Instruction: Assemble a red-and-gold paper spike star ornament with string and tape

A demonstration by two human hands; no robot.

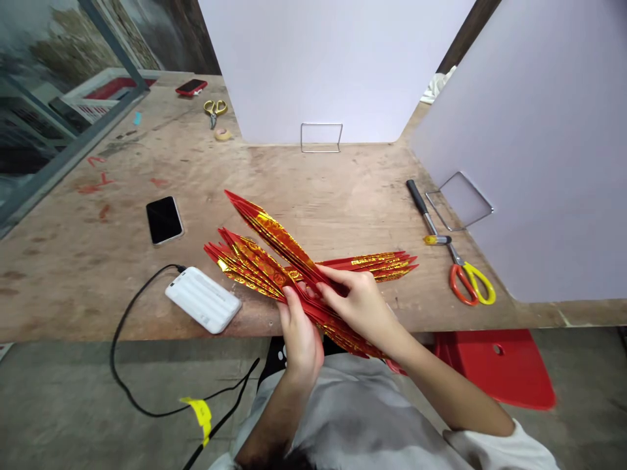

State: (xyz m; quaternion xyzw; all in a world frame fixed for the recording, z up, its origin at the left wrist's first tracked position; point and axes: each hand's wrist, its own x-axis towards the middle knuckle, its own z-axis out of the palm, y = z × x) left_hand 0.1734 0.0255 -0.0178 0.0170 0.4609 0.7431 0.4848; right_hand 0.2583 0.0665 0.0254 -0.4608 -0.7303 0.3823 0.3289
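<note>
Several folded red-and-gold paper strips (259, 264) fan out over the table's front edge. My left hand (300, 333) is closed round the lower bundle, its thumb on top. My right hand (360, 303) pinches another folded strip (274, 235) that slants up to the left above the bundle, close to the left hand. Behind the right hand, more red-and-gold folded paper (392, 264) lies on the table with its points toward the right. The fingertips under the paper are partly hidden.
On the wooden table (196, 170) are a phone (164, 220), a white power bank (203, 299) with a black cable, a hammer (424, 205) and red-yellow scissors (471, 281) at the right. White panels (333, 65) stand behind; a red stool (494, 365) is below right.
</note>
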